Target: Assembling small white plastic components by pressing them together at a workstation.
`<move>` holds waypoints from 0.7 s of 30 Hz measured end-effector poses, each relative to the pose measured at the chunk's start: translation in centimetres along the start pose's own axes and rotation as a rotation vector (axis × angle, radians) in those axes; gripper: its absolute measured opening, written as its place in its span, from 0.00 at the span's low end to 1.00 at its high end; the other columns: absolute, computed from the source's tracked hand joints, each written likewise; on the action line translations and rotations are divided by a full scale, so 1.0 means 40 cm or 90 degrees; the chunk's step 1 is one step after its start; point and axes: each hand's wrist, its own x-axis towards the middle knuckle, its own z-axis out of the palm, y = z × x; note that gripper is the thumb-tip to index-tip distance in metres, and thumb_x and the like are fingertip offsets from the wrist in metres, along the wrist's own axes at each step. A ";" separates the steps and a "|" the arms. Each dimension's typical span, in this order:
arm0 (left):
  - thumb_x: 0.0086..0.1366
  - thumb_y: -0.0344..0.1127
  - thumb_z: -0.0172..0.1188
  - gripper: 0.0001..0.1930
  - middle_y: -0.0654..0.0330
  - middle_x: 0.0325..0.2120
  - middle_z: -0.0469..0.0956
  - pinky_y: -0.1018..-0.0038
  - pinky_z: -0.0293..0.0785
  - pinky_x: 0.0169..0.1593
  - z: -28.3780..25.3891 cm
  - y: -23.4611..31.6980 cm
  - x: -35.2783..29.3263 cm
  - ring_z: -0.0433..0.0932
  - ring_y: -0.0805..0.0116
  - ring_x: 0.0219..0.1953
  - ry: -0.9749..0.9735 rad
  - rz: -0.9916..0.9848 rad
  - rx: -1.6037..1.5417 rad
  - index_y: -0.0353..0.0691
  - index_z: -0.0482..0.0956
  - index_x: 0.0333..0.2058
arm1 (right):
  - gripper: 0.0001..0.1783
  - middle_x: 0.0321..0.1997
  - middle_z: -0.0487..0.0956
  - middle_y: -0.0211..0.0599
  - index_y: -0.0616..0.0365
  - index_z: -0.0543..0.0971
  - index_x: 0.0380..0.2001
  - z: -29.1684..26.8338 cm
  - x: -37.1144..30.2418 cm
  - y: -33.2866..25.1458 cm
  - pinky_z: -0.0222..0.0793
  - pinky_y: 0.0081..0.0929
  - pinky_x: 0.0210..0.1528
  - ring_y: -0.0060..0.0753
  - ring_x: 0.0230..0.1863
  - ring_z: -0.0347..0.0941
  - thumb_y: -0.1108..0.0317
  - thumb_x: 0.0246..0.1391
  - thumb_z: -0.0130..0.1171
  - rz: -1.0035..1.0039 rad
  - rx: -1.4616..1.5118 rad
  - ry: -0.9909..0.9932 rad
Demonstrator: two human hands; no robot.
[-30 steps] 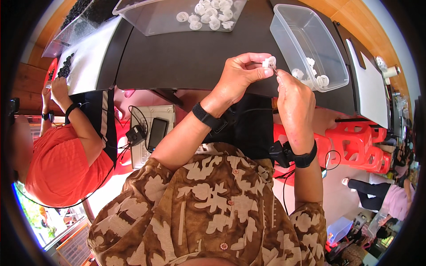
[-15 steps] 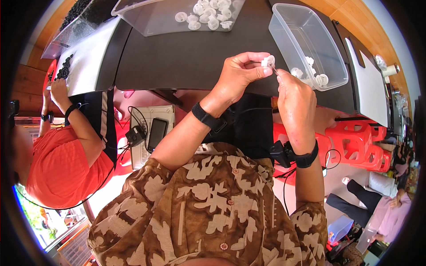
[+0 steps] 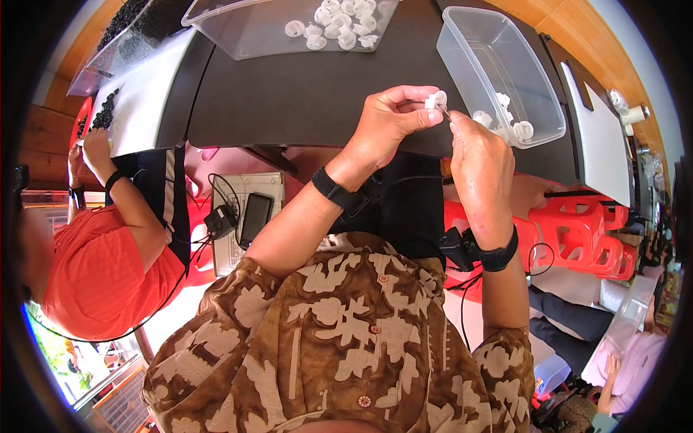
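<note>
A small round white plastic part [image 3: 435,101] is pinched between the thumb and fingers of my left hand [image 3: 386,124], above the front edge of the dark table [image 3: 289,101]. My right hand [image 3: 480,155] is closed on a thin metal-looking tool [image 3: 444,111], whose tip touches the white part. Most of that tool is hidden in my fingers, so its kind does not show. Just beyond my right hand stands a clear plastic bin [image 3: 534,94] with several similar white parts [image 3: 522,130] in it.
At the far side, another clear bin [image 3: 253,40] holds many white parts [image 3: 339,25]. On the left, a person in red [image 3: 108,267] handles small black pieces [image 3: 105,108] at a white surface. Red stools [image 3: 577,227] stand at right. Below the table lies a black phone-like device [image 3: 255,216].
My hands, the white part and the tool have hardly moved. At lower right, a person in pink has shifted and a clear container there has come further into view.
</note>
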 end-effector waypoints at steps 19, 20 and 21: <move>0.56 0.22 0.64 0.18 0.54 0.42 0.78 0.72 0.74 0.51 0.016 -0.001 0.004 0.78 0.68 0.44 0.011 -0.005 0.040 0.30 0.74 0.47 | 0.08 0.27 0.78 0.42 0.59 0.76 0.33 -0.023 0.014 -0.010 0.72 0.40 0.27 0.47 0.26 0.77 0.72 0.52 0.48 -0.016 -0.085 -0.056; 0.56 0.22 0.64 0.18 0.54 0.42 0.78 0.72 0.74 0.51 0.020 -0.003 0.007 0.78 0.68 0.44 -0.008 -0.001 0.034 0.30 0.74 0.47 | 0.08 0.26 0.77 0.43 0.59 0.76 0.32 -0.032 0.013 -0.004 0.72 0.41 0.27 0.48 0.26 0.77 0.71 0.53 0.47 -0.006 -0.090 -0.061; 0.56 0.23 0.63 0.18 0.54 0.42 0.78 0.72 0.74 0.52 0.022 -0.012 0.009 0.77 0.68 0.45 -0.001 -0.001 0.051 0.30 0.74 0.47 | 0.09 0.26 0.77 0.44 0.59 0.75 0.31 -0.033 0.008 0.006 0.71 0.42 0.26 0.48 0.25 0.76 0.70 0.56 0.45 -0.001 -0.073 -0.055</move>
